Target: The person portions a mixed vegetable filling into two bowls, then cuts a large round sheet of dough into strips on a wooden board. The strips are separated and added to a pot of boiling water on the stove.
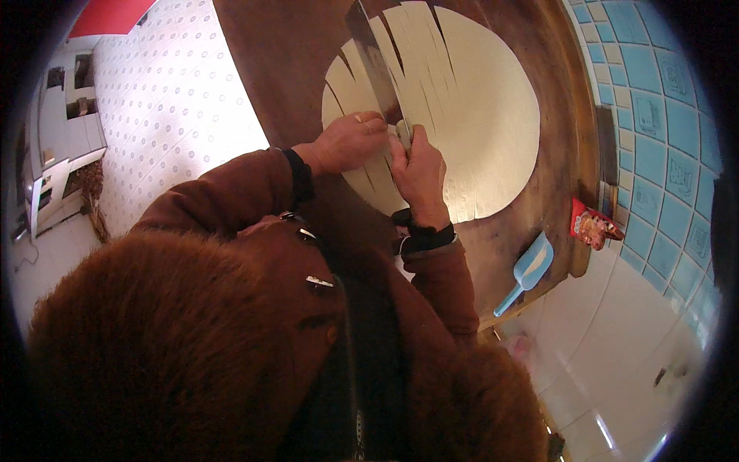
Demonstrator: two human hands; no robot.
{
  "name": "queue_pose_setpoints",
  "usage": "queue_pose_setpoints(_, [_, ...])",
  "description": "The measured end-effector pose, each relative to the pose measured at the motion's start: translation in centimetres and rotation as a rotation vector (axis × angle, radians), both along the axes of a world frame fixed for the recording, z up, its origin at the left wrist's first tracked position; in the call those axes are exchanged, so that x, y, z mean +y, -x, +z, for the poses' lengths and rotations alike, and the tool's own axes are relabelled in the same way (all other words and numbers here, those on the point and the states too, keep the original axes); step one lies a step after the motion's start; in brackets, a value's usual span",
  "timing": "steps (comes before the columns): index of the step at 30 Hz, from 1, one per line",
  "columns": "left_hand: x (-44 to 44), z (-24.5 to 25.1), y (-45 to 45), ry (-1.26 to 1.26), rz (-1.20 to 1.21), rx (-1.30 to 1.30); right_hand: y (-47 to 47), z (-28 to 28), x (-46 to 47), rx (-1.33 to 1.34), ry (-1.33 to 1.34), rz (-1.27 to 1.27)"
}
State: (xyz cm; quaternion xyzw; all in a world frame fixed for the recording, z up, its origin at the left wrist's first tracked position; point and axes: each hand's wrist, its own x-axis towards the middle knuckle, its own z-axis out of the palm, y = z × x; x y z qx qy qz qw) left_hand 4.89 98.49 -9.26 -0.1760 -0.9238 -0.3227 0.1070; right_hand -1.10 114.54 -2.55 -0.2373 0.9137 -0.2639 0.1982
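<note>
A large round sheet of rolled dough [491,115] lies flat on a dark brown wooden table [277,69]. Several long narrow slits run through its left and middle part. Across it, pointing away from me, lies a wide-bladed kitchen knife [376,66]. My right hand [424,176] is closed around the knife's handle, over the dough's near half. Just left of the handle, my left hand [349,143] rests on the dough with its fingers curled, close to the blade. Its fingertips are hidden, so whether they grip anything is not visible.
A light blue scoop [531,265] with some pale flour lies at the table's near right corner. By the right edge is a red packet [594,225]. Blue and cream wall tiles [658,127] line the right side. Patterned floor [167,98] shows left of the table.
</note>
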Motion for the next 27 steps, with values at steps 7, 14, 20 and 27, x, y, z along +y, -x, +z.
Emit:
queue_pose_setpoints(7, [-6.5, -0.5, 3.8, 0.102, 0.295, 0.199, 0.5, 0.7, -1.5, -0.058, -0.063, -0.021])
queue_pose_setpoints(14, [-6.8, -0.8, 3.6, 0.109, 0.245, 0.117, 4.7, -0.3, -8.1, 0.043, -0.046, 0.029])
queue_pose_setpoints(20, [-5.9, 0.2, 3.1, 0.027, 0.346, 0.212, 4.5, 2.0, -6.4, 0.041, 0.117, 0.016])
queue_pose_setpoints(27, [2.7, 1.1, -4.2, -0.093, -0.006, 0.118, -3.1, 5.3, 5.7, -0.176, -0.051, -0.095])
